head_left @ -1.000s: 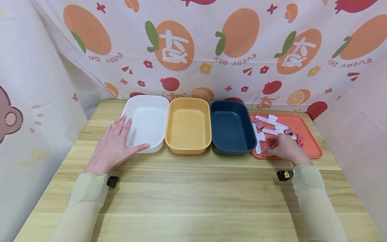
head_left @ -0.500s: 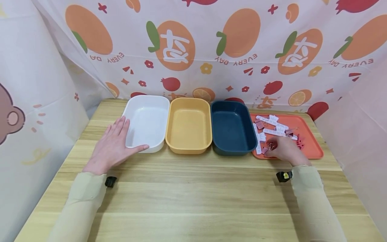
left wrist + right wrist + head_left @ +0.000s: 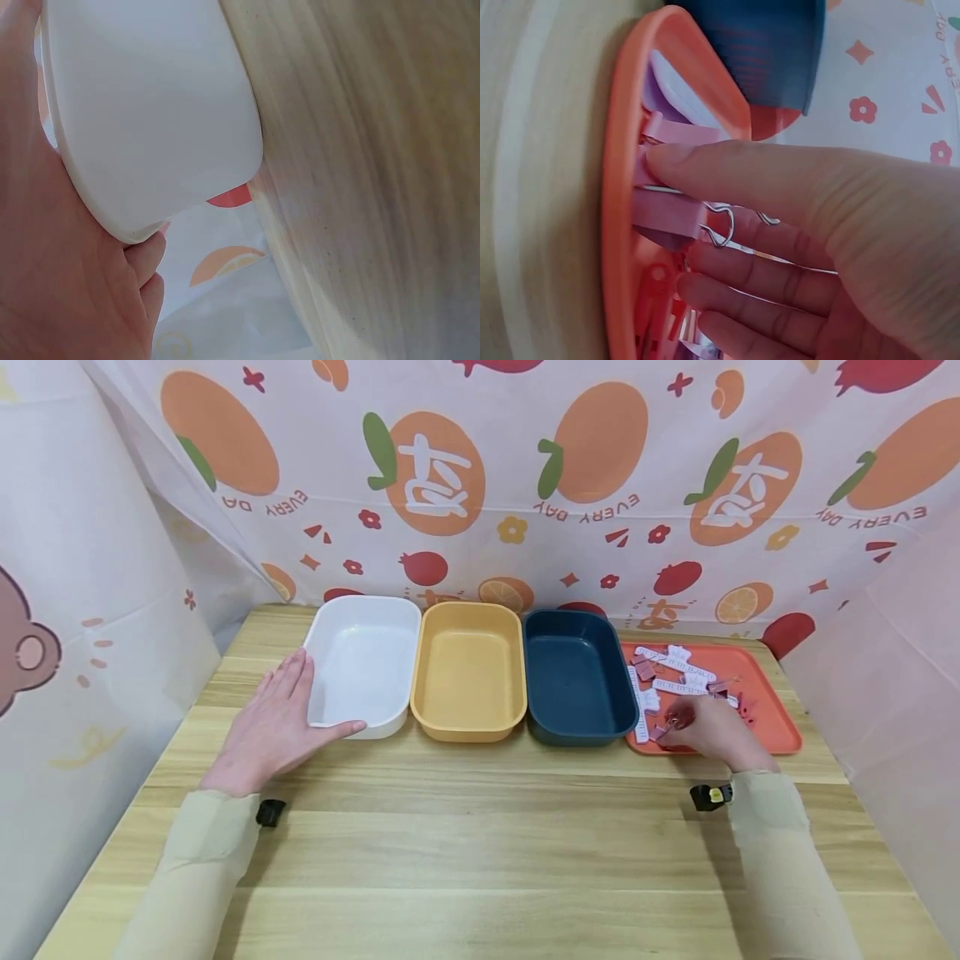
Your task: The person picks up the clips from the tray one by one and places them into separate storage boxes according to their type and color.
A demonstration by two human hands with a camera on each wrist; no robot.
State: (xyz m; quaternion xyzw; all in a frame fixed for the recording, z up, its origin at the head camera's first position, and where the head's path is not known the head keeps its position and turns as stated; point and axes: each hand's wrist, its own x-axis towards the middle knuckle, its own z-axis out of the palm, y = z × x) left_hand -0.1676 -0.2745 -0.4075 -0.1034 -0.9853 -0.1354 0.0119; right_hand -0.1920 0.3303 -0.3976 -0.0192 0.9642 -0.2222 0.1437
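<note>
1. Your right hand is pinching a pink binder clip, seemingly lifting it, at the orange tray's near left corner.
2. Your left hand, fingers flat, is bracing the white bin.
3. All three bins are sitting empty; sorting is barely starting.

A makeshift tabletop booth: fruit-print cloth curtains off a wooden table bearing coloured bins.

Bare table before three bins
</note>
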